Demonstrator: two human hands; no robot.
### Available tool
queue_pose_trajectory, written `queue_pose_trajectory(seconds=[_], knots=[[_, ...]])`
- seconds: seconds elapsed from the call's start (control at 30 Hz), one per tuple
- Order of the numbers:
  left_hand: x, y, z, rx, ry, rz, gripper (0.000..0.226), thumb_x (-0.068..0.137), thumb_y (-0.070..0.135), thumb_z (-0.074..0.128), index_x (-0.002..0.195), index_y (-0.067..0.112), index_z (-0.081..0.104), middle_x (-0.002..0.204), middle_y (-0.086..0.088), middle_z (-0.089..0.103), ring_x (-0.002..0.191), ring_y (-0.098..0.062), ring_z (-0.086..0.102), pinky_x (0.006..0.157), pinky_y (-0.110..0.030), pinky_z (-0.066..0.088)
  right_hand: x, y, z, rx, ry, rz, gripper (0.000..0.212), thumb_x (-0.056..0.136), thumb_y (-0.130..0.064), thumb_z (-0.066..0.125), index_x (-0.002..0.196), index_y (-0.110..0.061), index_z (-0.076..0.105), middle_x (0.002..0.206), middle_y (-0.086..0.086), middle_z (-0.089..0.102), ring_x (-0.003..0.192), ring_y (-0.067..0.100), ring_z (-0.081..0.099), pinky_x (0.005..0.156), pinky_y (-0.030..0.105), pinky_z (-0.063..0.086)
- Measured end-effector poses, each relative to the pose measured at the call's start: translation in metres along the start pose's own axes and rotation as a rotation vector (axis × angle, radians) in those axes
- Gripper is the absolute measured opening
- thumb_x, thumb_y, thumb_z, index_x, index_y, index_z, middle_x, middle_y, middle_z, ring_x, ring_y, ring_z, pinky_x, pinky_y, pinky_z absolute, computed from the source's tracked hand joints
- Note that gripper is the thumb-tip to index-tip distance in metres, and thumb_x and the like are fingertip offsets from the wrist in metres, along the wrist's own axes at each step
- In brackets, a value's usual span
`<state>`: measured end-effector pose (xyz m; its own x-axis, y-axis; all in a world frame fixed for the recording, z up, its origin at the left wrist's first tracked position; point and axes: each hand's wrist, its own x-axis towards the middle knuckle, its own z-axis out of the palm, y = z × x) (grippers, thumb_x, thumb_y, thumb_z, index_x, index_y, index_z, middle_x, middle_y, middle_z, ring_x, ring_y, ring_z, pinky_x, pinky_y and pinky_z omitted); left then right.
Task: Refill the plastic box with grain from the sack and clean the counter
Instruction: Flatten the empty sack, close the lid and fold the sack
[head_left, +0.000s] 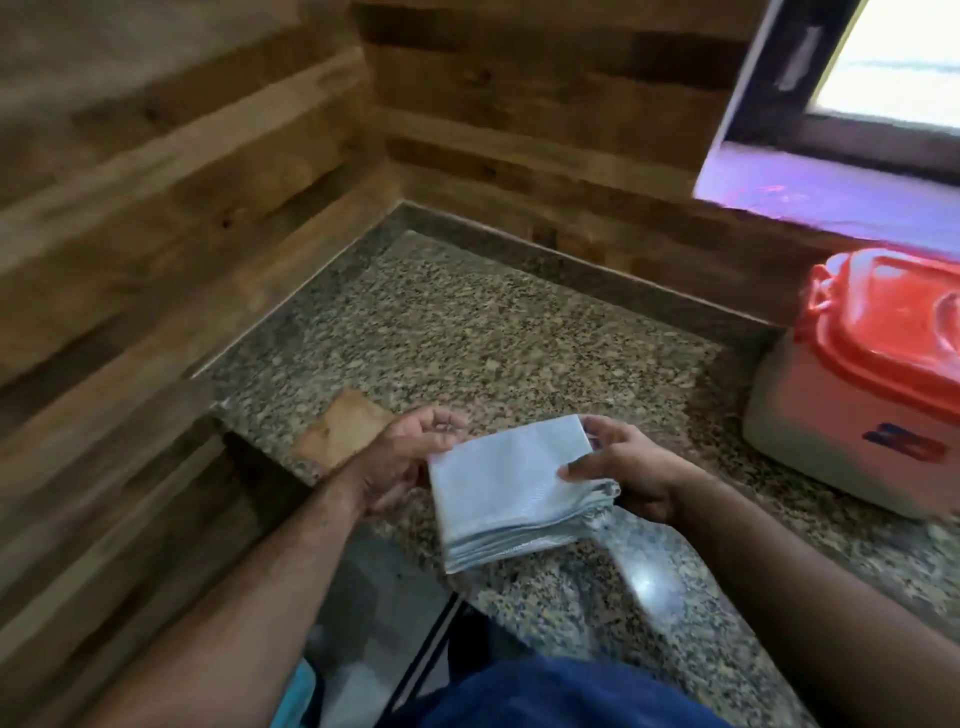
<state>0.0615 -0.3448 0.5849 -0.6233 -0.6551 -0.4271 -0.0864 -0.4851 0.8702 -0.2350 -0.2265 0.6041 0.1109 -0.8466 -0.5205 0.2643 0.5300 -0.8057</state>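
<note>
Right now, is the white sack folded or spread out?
Folded: the white sack is a compact square with stacked layers along its near edge, held between both hands.

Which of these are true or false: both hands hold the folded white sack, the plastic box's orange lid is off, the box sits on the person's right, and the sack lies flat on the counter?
1. Both hands, left hand and right hand, hold the folded white woven sack. True.
2. The orange lid is off the translucent plastic box. False: it sits on the box.
3. The box stands on the person's right. True.
4. The sack lies flat on the speckled granite counter. False: it is held, tilted.
</note>
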Motion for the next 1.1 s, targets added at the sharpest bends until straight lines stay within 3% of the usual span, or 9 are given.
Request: queue_pose_trajectory(seconds=[0.13,0.27,0.37,0.5,0.63,0.8,0.9,1.03,1.1], knots=[[-0.076,-0.022,-0.005,0.279,0.055,-0.129,0.049,0.091,0.002,0.083,0.136,0.007,0.064,0.111,-0.01,0.081,0.094,-0.021,0.078,0.081,-0.033,0.064,0.008,0.012,0.049,-0.212,-0.19,-0.003,0.054,0.086,0.025,0.069,0.132,-0.003,0.063,0.123,0.028,0.075,0.109,0.043,0.075,0.085,0.05,0.066],[-0.159,-0.063,-0.012,0.523,0.135,-0.221,0.041,0.087,0.004,0.089,0.122,-0.004,0.071,0.115,-0.009,0.08,0.098,-0.02,0.075,0.087,-0.036,0.062,0.027,0.046,0.116,-0.46,-0.383,0.026,0.074,0.072,0.008,0.087,0.139,-0.009,0.061,0.126,0.021,0.075,0.115,0.038,0.074,0.096,0.055,0.062],[-0.226,-0.098,-0.018,0.449,0.285,-0.208,0.042,0.083,0.006,0.093,0.118,0.0,0.072,0.116,-0.009,0.082,0.099,-0.019,0.077,0.087,-0.039,0.065,0.031,0.067,0.177,-0.588,-0.479,-0.031,0.06,0.073,0.008,0.087,0.122,-0.022,0.073,0.119,0.019,0.077,0.112,0.036,0.075,0.096,0.056,0.062],[-0.306,-0.155,-0.03,0.333,0.516,-0.146,0.036,0.085,0.012,0.091,0.116,0.009,0.073,0.119,-0.006,0.081,0.107,-0.023,0.077,0.092,-0.04,0.064,0.031,0.099,0.252,-0.791,-0.579,-0.113,0.058,0.063,-0.016,0.097,0.115,-0.023,0.075,0.109,0.017,0.078,0.104,0.036,0.076,0.093,0.055,0.064],[-0.368,-0.216,-0.051,0.214,0.729,-0.16,0.031,0.091,0.007,0.084,0.118,0.02,0.073,0.12,-0.003,0.08,0.106,-0.018,0.078,0.089,-0.032,0.063,0.041,0.146,0.309,-0.961,-0.52,-0.113,0.051,0.063,-0.042,0.098,0.106,-0.027,0.075,0.103,0.001,0.079,0.097,0.02,0.077,0.091,0.043,0.065],[-0.431,-0.304,-0.101,0.011,1.01,-0.235,0.038,0.088,0.011,0.086,0.121,0.02,0.07,0.116,-0.002,0.079,0.112,-0.028,0.076,0.093,-0.039,0.062,0.063,0.226,0.374,-1.126,-0.423,0.02,0.018,0.09,-0.035,0.084,0.09,-0.02,0.074,0.083,-0.003,0.072,0.082,0.016,0.069,0.066,0.025,0.051],[-0.459,-0.357,-0.138,-0.093,1.159,-0.253,0.044,0.085,0.008,0.088,0.123,0.017,0.067,0.115,-0.004,0.073,0.104,-0.028,0.074,0.08,-0.027,0.06,0.086,0.29,0.4,-1.238,-0.343,0.12,0.022,0.092,-0.037,0.083,0.088,-0.018,0.071,0.081,-0.003,0.066,0.073,0.014,0.061,0.06,0.024,0.045],[-0.486,-0.417,-0.185,-0.07,1.228,-0.385,0.042,0.091,0.02,0.082,0.13,0.015,0.067,0.123,-0.006,0.071,0.111,-0.029,0.07,0.095,-0.045,0.061,0.103,0.363,0.42,-1.452,-0.386,0.303,0.03,0.099,-0.037,0.073,0.098,-0.008,0.074,0.083,0.007,0.064,0.072,0.018,0.058,0.06,0.025,0.044],[-0.496,-0.441,-0.21,-0.023,1.231,-0.474,0.043,0.093,0.02,0.08,0.133,0.011,0.066,0.125,-0.009,0.07,0.112,-0.031,0.068,0.099,-0.049,0.059,0.12,0.396,0.435,-1.5,-0.354,0.399,0.031,0.1,-0.037,0.072,0.106,-0.006,0.074,0.097,0.012,0.069,0.078,0.02,0.06,0.072,0.032,0.051]])
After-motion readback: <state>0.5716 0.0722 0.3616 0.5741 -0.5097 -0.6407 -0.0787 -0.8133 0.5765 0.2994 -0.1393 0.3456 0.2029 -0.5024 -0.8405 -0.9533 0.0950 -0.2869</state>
